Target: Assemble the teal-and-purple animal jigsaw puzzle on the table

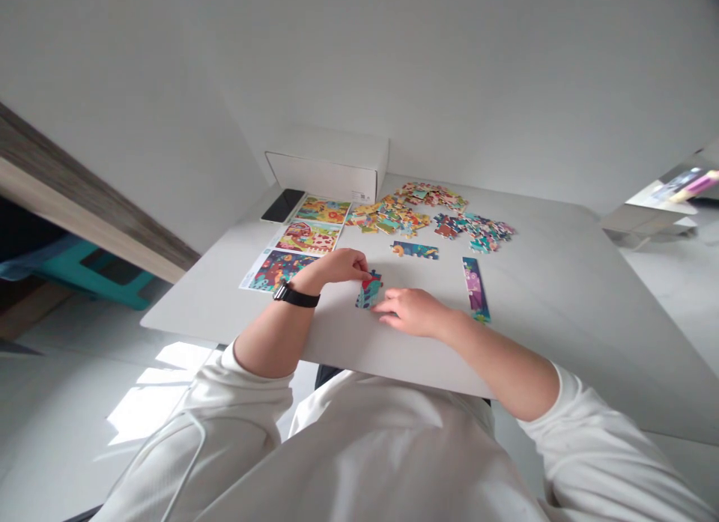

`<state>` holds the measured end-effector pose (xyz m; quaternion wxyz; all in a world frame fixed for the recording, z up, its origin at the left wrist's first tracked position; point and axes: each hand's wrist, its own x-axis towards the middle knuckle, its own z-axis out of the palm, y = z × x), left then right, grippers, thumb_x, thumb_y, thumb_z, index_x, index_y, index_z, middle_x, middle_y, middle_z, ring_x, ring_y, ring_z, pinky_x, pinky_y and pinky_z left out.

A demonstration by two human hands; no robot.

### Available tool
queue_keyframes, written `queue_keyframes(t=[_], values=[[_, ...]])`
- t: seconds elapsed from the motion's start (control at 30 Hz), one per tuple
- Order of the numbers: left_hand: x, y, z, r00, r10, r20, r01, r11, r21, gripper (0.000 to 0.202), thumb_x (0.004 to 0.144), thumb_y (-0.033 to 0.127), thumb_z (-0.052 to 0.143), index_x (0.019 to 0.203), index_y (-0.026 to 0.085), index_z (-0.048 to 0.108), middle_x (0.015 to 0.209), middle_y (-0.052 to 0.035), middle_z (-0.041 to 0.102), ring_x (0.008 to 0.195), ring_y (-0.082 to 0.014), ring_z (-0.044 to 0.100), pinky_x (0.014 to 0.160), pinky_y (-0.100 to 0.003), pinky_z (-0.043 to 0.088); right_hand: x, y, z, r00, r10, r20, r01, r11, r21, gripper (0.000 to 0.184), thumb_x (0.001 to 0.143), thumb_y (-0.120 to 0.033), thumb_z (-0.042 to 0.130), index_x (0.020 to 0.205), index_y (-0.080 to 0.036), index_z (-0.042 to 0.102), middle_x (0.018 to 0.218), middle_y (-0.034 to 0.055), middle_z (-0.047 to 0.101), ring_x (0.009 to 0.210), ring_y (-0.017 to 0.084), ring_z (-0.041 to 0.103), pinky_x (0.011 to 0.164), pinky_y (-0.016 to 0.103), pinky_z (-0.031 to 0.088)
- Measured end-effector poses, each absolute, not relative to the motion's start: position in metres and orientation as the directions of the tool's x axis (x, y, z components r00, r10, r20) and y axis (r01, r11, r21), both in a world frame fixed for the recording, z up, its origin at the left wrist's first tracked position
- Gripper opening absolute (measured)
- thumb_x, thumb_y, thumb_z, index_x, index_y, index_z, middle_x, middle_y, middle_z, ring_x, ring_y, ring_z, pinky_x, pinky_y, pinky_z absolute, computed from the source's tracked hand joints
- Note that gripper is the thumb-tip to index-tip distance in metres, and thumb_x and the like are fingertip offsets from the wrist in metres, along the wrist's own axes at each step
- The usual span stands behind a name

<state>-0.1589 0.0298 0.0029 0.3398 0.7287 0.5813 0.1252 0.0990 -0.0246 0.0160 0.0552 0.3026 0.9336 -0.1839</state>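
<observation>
Puzzle section [368,291] between the hands [344,266] [416,311]

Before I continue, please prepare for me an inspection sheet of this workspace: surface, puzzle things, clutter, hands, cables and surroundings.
Surface: white table, pale and smooth-looking.
Puzzle things: small section between the hands; blue strip beyond; purple-centred strip at right; loose pieces heaped behind; picture sheet at left.
Clutter: black phone, white box.
Left hand: fingers at the section's upper edge.
Right hand: fingertips by its lower right edge.
Cables: thin pale cord along the left sleeve.
Surroundings: pale walls; teal stool at left; sunlit floor.
</observation>
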Motion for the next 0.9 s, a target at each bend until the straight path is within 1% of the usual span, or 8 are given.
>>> queue_keyframes(t=[0.1,0.23,0.4,0.47,0.63,0.8,0.9], values=[[-0.1583,0.0303,-0.0002,0.282,0.939,-0.196,0.788,-0.110,0.606,0.024,0.072,0.045,0.082,0.082,0.024,0.078,0.075,-0.0017,0.077,0.067,-0.0190,0.066,0.060,-0.028,0.042,0.0988,-0.0240,0.0136,-0.817,0.540,-0.203,0.577,0.753,-0.316,0.034,0.107,-0.035,0.065,0.137,-0.034,0.081,0.125,0.0081,0.075,0.107,0.024,0.075,0.090,0.031,0.053],[-0.1594,0.0302,-0.0034,0.296,0.943,-0.155,0.802,-0.156,0.576,0.030,0.072,0.043,0.084,0.095,0.024,0.078,0.078,-0.0006,0.076,0.071,-0.0194,0.067,0.064,-0.028,0.043,0.0991,-0.0233,0.0123,-0.819,0.539,-0.196,0.572,0.752,-0.327,0.035,0.106,-0.035,0.066,0.137,-0.032,0.081,0.124,0.0091,0.076,0.107,0.025,0.075,0.091,0.031,0.053],[-0.1600,0.0277,-0.0041,0.373,0.909,-0.187,0.798,-0.211,0.565,0.043,0.071,0.046,0.087,0.106,0.024,0.076,0.083,0.0007,0.076,0.074,-0.0191,0.069,0.066,-0.027,0.044,0.0987,-0.0238,0.0153,-0.818,0.538,-0.203,0.574,0.747,-0.336,0.035,0.106,-0.034,0.066,0.138,-0.032,0.080,0.126,0.0089,0.076,0.109,0.025,0.075,0.093,0.031,0.053],[-0.1593,0.0264,-0.0034,0.391,0.899,-0.200,0.800,-0.224,0.557,0.044,0.072,0.046,0.085,0.109,0.023,0.076,0.086,0.0008,0.077,0.076,-0.0186,0.069,0.069,-0.027,0.045,0.0983,-0.0238,0.0159,-0.817,0.538,-0.208,0.576,0.746,-0.333,0.035,0.107,-0.034,0.066,0.139,-0.031,0.080,0.127,0.0088,0.076,0.111,0.025,0.075,0.094,0.031,0.053],[-0.1576,0.0257,-0.0027,0.391,0.897,-0.207,0.811,-0.229,0.539,0.040,0.075,0.044,0.081,0.109,0.022,0.076,0.090,-0.0005,0.077,0.080,-0.0189,0.070,0.072,-0.027,0.047,0.0983,-0.0235,0.0157,-0.814,0.540,-0.215,0.581,0.745,-0.328,0.035,0.107,-0.034,0.065,0.139,-0.032,0.080,0.128,0.0086,0.076,0.112,0.025,0.074,0.094,0.031,0.053],[-0.1575,0.0267,-0.0035,0.380,0.903,-0.200,0.820,-0.229,0.524,0.037,0.074,0.039,0.081,0.107,0.023,0.076,0.088,-0.0001,0.076,0.075,-0.0182,0.068,0.069,-0.027,0.046,0.0984,-0.0245,0.0168,-0.807,0.547,-0.222,0.590,0.744,-0.314,0.035,0.107,-0.035,0.065,0.139,-0.032,0.080,0.126,0.0090,0.076,0.111,0.025,0.075,0.093,0.031,0.053],[-0.1564,0.0257,-0.0026,0.382,0.904,-0.193,0.818,-0.233,0.527,0.035,0.076,0.041,0.080,0.105,0.023,0.076,0.086,0.0003,0.075,0.073,-0.0176,0.067,0.068,-0.027,0.045,0.0978,-0.0255,0.0187,-0.806,0.544,-0.235,0.592,0.742,-0.314,0.036,0.107,-0.034,0.065,0.140,-0.032,0.079,0.129,0.0090,0.076,0.113,0.026,0.075,0.094,0.031,0.054]])
